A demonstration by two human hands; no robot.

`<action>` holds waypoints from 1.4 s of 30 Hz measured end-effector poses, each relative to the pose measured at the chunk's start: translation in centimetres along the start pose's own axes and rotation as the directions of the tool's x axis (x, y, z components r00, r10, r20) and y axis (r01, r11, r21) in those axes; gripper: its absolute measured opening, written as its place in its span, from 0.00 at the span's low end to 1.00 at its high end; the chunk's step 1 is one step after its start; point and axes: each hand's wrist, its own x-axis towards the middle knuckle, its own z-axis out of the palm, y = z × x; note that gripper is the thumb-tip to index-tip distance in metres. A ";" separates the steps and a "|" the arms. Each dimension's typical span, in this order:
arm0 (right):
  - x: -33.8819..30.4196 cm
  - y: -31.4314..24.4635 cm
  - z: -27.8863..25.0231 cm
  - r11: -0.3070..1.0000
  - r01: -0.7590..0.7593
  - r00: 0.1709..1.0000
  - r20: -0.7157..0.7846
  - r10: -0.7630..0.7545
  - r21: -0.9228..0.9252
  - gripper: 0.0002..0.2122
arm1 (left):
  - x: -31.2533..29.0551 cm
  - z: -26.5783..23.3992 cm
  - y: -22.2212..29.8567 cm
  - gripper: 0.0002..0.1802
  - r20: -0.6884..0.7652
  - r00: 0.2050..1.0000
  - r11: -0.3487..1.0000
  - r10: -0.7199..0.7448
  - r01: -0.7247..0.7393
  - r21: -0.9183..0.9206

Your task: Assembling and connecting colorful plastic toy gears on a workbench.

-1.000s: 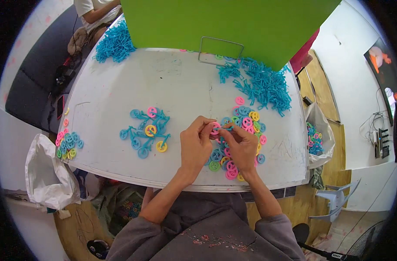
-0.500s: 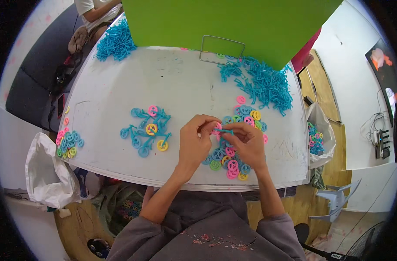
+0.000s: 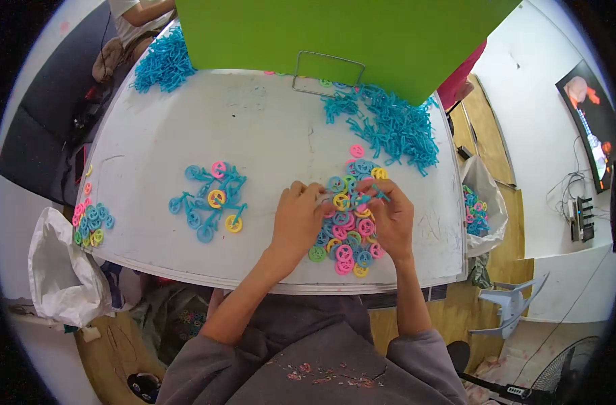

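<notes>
The hands have drawn apart — the right hand (image 3: pixel 393 214) pinches a blue stick (image 3: pixel 379 194). The left hand (image 3: pixel 296 217) curls by the wheel pile (image 3: pixel 343 254), its grip impossible to tell.

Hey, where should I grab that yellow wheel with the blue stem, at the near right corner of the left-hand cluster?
Probably pinch the yellow wheel's outer rim, coming from the near right. That side faces bare tabletop, while its blue stem points away toward the far side and the other pieces crowd its left.
</notes>
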 end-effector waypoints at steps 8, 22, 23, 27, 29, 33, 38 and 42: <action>-0.4 -0.3 -0.1 0.956 -0.269 0.951 -0.121 0.283 0.117 0.06 | 0.9 -1.7 1.3 0.08 0.154 0.944 0.836 -0.292 0.330 -0.438; 0.4 -1.0 1.9 0.951 0.088 0.996 0.034 -0.081 -0.295 0.11 | 1.1 -4.1 1.1 0.08 0.406 0.863 0.385 -0.300 0.499 -0.777; 0.4 -1.0 2.0 0.955 0.084 0.996 0.036 -0.077 -0.284 0.11 | 1.1 -3.8 1.1 0.06 0.351 0.882 0.430 -0.314 0.462 -0.776; 0.2 -0.8 1.9 0.961 0.002 0.995 0.095 0.025 -0.275 0.14 | 0.8 -3.1 1.0 0.04 0.211 0.927 0.555 -0.311 0.357 -0.752; 0.1 -0.6 1.8 0.954 -0.041 0.991 0.110 0.077 -0.299 0.12 | 0.8 -3.2 1.1 0.04 0.219 0.924 0.574 -0.313 0.367 -0.732; 0.0 -0.9 1.8 0.953 -0.130 0.983 0.092 0.161 -0.274 0.08 | 0.6 -3.1 1.5 0.03 0.149 0.952 0.676 -0.267 0.295 -0.675; 0.1 -1.3 2.6 0.901 -0.433 0.901 -0.020 0.433 0.018 0.05 | 0.7 -2.9 2.0 0.07 0.023 0.976 0.698 -0.215 0.170 -0.696; 0.3 -2.4 3.2 0.879 -0.458 0.882 -0.053 0.468 0.130 0.06 | 0.4 -3.2 2.3 0.15 -0.077 0.972 0.743 -0.222 0.117 -0.659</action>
